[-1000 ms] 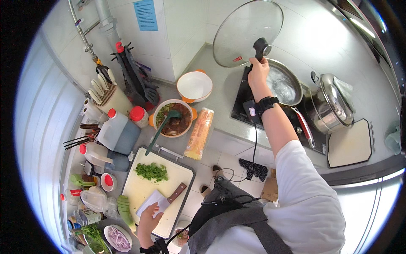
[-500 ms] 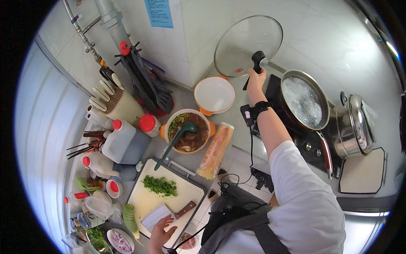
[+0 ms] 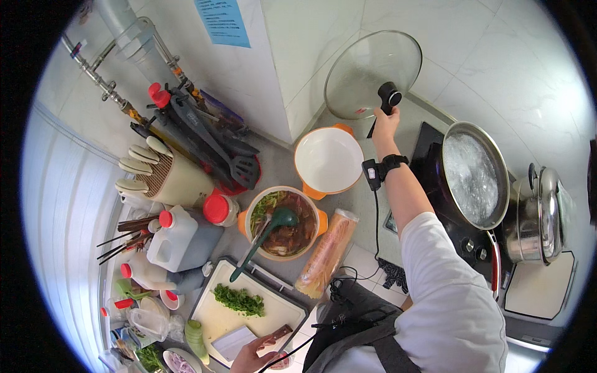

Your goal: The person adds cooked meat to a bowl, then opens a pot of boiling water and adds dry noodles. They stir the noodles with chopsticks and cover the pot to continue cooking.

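Note:
My right hand (image 3: 385, 124) is closed on the black handle of a glass lid (image 3: 354, 78), which stands tilted by the back wall. Left of that hand sits an empty white bowl (image 3: 328, 160) with orange handles. At the lower edge my left hand (image 3: 252, 355) has its fingers apart beside the cleaver (image 3: 233, 342); its fingertips reach toward the wooden handle, and touching is unclear. The cleaver lies flat on a white cutting board (image 3: 211, 301) with chopped green herbs (image 3: 239, 299). A green ladle (image 3: 281, 217) rests in a pot of brown soup (image 3: 292, 239).
A pan of bubbling water (image 3: 469, 177) is on the dark stove at right, its handle pointing toward me. Behind it stands a steel pot (image 3: 528, 217). A pack of noodles (image 3: 326, 252) lies by the soup. Bottles, a knife block (image 3: 180, 180) and utensils crowd the left.
The whole view has shifted, so the counter things appear lower. My left hand has come nearer the cleaver's handle. My right hand stays on the lid's handle.

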The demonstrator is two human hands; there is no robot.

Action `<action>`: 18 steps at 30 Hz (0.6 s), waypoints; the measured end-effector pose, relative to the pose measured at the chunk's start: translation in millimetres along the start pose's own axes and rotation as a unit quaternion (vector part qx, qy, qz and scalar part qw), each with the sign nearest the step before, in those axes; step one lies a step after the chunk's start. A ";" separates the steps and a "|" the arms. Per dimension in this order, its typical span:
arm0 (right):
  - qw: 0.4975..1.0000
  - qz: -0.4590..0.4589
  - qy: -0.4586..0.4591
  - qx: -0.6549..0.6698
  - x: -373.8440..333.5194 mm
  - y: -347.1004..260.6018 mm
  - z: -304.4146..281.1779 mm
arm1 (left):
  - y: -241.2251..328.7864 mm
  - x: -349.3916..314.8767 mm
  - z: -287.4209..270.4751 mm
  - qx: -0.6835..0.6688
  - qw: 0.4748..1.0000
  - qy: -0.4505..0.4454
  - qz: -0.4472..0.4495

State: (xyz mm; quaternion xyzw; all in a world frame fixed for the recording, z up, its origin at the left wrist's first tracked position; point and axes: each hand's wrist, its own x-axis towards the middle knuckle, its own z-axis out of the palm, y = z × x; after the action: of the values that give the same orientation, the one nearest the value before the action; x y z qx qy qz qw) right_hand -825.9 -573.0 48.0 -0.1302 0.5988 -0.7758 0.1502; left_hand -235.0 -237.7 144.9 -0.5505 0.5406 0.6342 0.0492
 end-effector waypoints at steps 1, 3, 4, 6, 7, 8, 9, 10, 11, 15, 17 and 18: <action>1.000 0.013 -0.002 0.006 2.3 5.3 -0.2 | 4.1 2.2 -0.6 -0.012 1.000 0.000 -0.010; 1.000 -0.002 -0.011 0.003 8.3 14.0 0.5 | 11.8 6.9 -3.2 -0.020 1.000 -0.010 -0.009; 1.000 -0.008 -0.012 0.000 11.5 17.7 1.2 | 15.4 8.9 -3.9 -0.025 1.000 -0.015 -0.008; 0.999 -0.025 -0.022 0.014 16.8 24.3 1.1 | 22.2 12.4 -5.4 -0.021 1.000 -0.015 -0.016; 0.999 -0.025 -0.024 0.021 19.3 26.9 0.4 | 25.6 14.6 -6.2 -0.018 1.000 -0.015 -0.018; 0.999 -0.030 -0.039 0.018 21.6 28.9 -2.0 | 28.9 16.8 -7.3 -0.014 1.000 -0.014 -0.022; 0.998 -0.022 -0.053 0.013 22.5 31.3 -5.6 | 31.8 17.0 -8.1 -0.010 1.000 -0.013 -0.027; 0.998 -0.015 -0.068 0.008 22.9 33.5 -8.6 | 34.4 17.6 -9.2 -0.005 0.999 -0.011 -0.032; 0.997 -0.011 -0.076 -0.015 23.3 35.6 -11.0 | 36.5 19.1 -10.5 0.001 1.000 -0.010 -0.029; 0.991 -0.024 -0.112 -0.071 21.8 41.5 -19.5 | 40.5 23.1 -13.7 0.007 1.000 -0.013 -0.015; 0.987 -0.047 -0.135 -0.076 20.6 41.5 -21.6 | 39.8 23.7 -14.2 0.003 1.000 -0.014 -0.003; 0.984 -0.059 -0.147 -0.079 20.2 40.7 -22.4 | 38.9 23.9 -14.3 0.004 1.000 -0.013 0.004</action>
State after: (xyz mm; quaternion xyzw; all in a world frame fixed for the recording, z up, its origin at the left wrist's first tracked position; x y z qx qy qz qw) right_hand -849.9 -570.6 3.5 -0.2888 0.6207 -0.7063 0.1800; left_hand -260.7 -277.0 154.3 -0.5398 0.5445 0.6395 0.0563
